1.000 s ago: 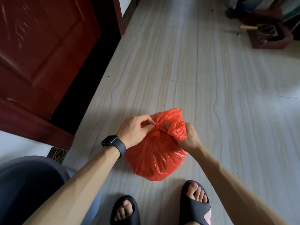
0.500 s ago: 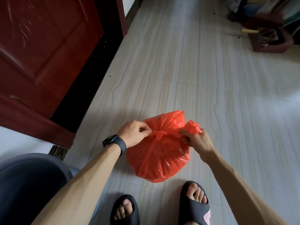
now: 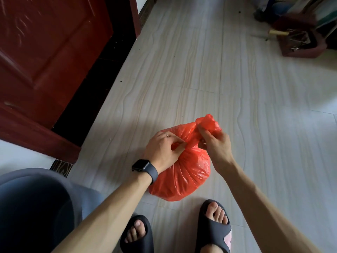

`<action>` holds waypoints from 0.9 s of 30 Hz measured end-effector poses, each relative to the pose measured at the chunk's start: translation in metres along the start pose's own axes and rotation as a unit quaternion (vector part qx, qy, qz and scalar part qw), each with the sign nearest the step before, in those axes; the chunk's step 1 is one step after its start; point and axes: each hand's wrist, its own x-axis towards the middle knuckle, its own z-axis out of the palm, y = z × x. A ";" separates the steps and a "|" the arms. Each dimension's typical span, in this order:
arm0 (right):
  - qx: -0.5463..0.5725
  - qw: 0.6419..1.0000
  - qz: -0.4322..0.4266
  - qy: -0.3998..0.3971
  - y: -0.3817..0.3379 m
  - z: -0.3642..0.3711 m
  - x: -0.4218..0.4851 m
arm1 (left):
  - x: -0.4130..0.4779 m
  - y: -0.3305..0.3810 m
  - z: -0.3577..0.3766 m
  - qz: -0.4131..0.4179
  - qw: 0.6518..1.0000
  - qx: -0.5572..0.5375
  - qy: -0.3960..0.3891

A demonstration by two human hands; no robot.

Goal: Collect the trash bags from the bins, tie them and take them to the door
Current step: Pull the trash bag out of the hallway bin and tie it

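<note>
The orange trash bag [image 3: 184,178] sits on the tiled floor [image 3: 200,70] just before the sandals [image 3: 215,232], its twisted neck lying between both grips: the left hand [image 3: 162,151] pinches one tail, and the right hand [image 3: 217,143] pinches the other, which sticks up to the right.

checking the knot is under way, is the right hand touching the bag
Touching. The head view shows the right hand pinching the twisted top of the bag, its fingers curled round the orange plastic with no gap.
</note>
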 end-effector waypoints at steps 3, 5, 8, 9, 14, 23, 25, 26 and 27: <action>-0.021 0.999 -0.011 0.030 0.001 -0.005 0.002 | -0.014 -0.006 0.018 0.038 0.996 0.035 0.072; -0.023 0.999 -0.013 0.048 0.003 -0.009 0.001 | -0.022 -0.011 0.027 0.056 0.991 0.053 0.110; -0.031 0.997 -0.022 0.067 0.005 -0.009 -0.003 | -0.028 -0.021 0.027 0.052 0.988 0.049 0.139; -0.032 0.996 -0.023 0.076 0.006 -0.009 -0.004 | -0.029 -0.023 0.027 0.058 0.987 0.052 0.144; -0.033 0.995 0.011 0.092 0.014 -0.009 -0.009 | -0.035 -0.027 0.028 0.047 0.985 0.084 0.145; 0.048 0.997 0.000 0.056 -0.020 -0.024 -0.023 | -0.020 0.003 0.003 0.033 0.994 0.096 0.049; 0.057 0.997 0.013 0.043 -0.029 -0.018 -0.029 | -0.018 0.015 0.010 0.020 0.989 0.116 -0.085; 0.064 0.997 0.018 0.039 -0.033 -0.015 -0.036 | -0.021 0.017 0.014 0.008 0.982 0.123 -0.144; 0.076 0.996 0.021 0.036 -0.041 -0.012 -0.040 | -0.022 0.017 0.018 -0.003 0.975 0.131 -0.180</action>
